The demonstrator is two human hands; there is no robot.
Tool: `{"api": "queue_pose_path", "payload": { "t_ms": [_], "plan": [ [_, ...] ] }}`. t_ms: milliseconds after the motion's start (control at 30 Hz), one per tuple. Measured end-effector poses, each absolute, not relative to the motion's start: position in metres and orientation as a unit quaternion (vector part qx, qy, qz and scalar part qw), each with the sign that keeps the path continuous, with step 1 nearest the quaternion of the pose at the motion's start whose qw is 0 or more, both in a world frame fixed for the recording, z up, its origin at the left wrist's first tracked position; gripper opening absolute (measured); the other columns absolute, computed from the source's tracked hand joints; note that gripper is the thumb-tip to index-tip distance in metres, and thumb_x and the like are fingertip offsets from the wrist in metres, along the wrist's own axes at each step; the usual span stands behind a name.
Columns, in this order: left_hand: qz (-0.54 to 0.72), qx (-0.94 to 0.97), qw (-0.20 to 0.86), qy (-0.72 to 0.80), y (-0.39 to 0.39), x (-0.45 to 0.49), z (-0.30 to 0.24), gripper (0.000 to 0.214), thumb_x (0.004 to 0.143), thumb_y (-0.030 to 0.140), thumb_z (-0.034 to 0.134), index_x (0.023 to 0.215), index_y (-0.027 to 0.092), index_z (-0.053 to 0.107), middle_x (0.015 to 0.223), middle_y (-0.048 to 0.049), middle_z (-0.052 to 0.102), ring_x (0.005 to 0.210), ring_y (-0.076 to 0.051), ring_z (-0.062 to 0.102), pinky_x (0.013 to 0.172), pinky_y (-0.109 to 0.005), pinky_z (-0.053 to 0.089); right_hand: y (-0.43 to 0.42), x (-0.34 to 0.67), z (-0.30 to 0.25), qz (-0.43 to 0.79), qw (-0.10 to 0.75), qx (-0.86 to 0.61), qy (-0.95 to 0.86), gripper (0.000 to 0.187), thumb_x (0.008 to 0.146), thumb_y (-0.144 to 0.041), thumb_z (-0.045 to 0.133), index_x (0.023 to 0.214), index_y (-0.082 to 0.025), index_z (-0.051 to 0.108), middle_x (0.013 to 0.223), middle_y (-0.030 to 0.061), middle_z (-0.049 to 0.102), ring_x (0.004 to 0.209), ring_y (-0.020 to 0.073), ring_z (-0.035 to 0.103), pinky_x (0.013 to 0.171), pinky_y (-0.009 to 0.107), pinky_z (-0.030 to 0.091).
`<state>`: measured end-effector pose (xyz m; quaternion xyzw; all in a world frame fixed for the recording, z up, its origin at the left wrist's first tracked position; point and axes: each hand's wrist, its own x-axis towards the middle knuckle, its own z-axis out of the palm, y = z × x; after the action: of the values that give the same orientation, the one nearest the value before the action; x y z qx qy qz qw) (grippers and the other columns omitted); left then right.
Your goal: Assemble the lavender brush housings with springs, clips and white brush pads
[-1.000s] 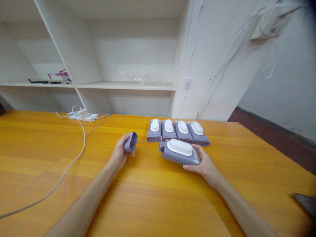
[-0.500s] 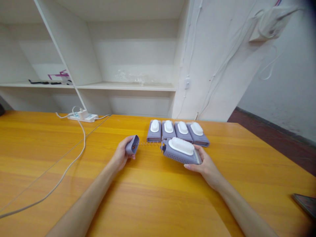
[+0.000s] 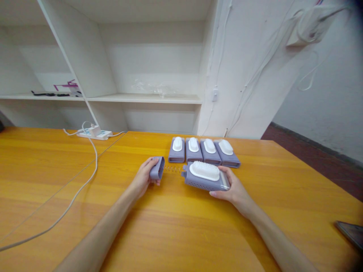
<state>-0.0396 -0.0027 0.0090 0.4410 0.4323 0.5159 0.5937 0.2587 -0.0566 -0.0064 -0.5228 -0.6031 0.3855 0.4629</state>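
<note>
My left hand is closed around a small lilac end cap, its open mouth facing right. My right hand grips a lilac box-shaped device with a white bristled pad on top and a perforated side. A thin coil spring stretches between the cap and the device's left end. Both hands hover just above the orange wooden table.
Several matching lilac devices with white pads lie in a row just behind my hands. A white power strip and its cable lie at the left. White shelves stand behind the table. A dark flat object sits at the right edge.
My left hand has carried the cap rightward toward the device, so the spring between them is shorter. The device in my right hand has levelled and shifted slightly left.
</note>
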Motion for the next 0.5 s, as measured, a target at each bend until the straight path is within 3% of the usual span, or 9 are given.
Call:
{"api": "queue_pose_path", "payload": {
  "t_ms": [233,500],
  "plan": [
    [0.434,0.51,0.616,0.415,-0.019,-0.017,0.004,0.044,0.076,0.051,0.056,0.106,0.02,0.051,0.072,-0.002,0.058,0.047,-0.014,0.059,0.034,-0.023,0.047,-0.061,0.249,-0.005,0.385,0.444,-0.512,-0.626,0.078,0.05,-0.033,0.081,0.114,-0.024,0.039,0.11,0.0037,0.057,0.1,0.0247,0.056,0.087,0.034,0.045],
    [0.405,0.518,0.63,0.414,-0.026,-0.005,-0.002,0.046,0.076,0.054,0.055,0.107,0.02,0.049,0.074,-0.0031,0.058,0.052,-0.017,0.061,0.034,-0.024,0.048,-0.067,0.239,-0.004,0.37,0.431,-0.509,-0.646,0.074,0.053,-0.025,0.078,0.115,-0.025,0.038,0.108,0.0019,0.056,0.101,0.0232,0.056,0.091,0.035,0.043]
  ]
}}
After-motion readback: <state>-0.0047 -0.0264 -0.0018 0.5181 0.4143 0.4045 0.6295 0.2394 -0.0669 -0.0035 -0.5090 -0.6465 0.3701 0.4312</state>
